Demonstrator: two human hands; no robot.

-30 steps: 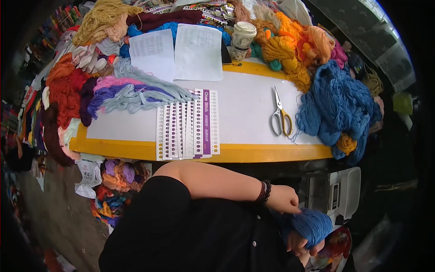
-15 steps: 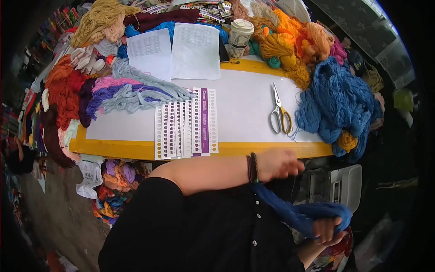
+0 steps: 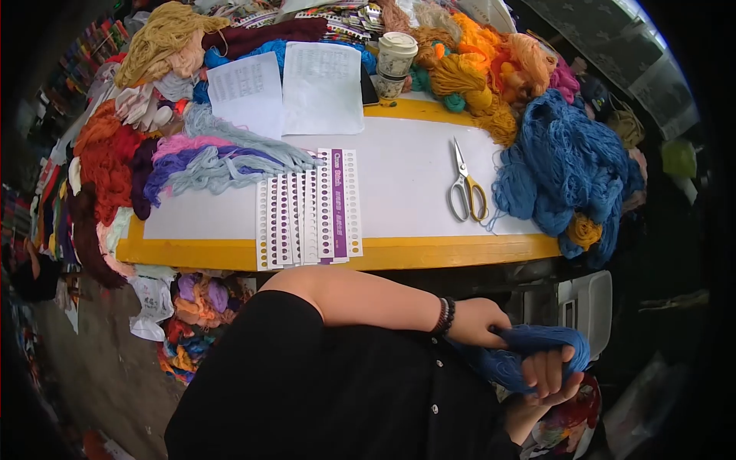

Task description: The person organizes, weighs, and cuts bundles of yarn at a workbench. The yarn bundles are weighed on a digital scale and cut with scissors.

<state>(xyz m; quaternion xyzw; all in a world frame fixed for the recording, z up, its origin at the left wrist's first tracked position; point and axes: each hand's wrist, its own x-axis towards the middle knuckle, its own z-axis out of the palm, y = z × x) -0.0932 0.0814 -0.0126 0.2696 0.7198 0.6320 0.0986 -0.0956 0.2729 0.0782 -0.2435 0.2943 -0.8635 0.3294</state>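
A skein of blue embroidery thread [image 3: 498, 368] hangs in front of my black shirt, below the table edge. My right hand [image 3: 546, 374] is wrapped around its looped right end, fingers curled over the strands. From the left, my left hand [image 3: 477, 322], with dark bracelets at the wrist, reaches across my body. Its fingers are closed at the upper side of the skein, and their tips are partly hidden by the thread. Scissors [image 3: 465, 192] with one grey and one yellow handle lie on the white tabletop [image 3: 406, 184], apart from both hands.
Thread colour cards [image 3: 335, 203] lie at the table's front edge beside pale blue and purple skeins [image 3: 230, 165]. A large blue yarn pile [image 3: 571, 165] covers the right end. Papers [image 3: 322, 88], stacked cups [image 3: 395, 65] and orange yarn [image 3: 475, 65] stand behind. A plastic bin [image 3: 594, 307] sits below right.
My left hand has come down from near the table edge to the skein and closed on it. My right hand still holds the looped end. The view has shifted slightly.
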